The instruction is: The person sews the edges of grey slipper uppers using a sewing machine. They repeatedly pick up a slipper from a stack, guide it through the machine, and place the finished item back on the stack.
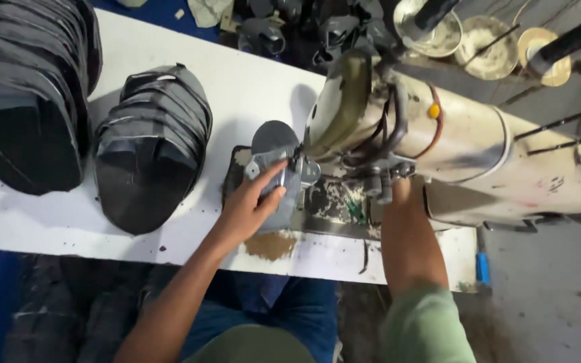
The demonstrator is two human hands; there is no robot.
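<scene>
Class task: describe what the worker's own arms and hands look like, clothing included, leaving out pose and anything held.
Both hands, left hand and right hand, are bare, with no gloves, rings or watch visible. The forearms are uncovered; a light green short sleeve covers the right upper arm.

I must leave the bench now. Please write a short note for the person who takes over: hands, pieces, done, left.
Left hand: flat on the grey piece at the sewing machine, fingers at the needle area.
Right hand: hidden behind the machine head; only the forearm shows.
Two stacks of dark pieces lie on the white table, left of the machine.
Done or left: cannot tell which stack is sewn.
</scene>
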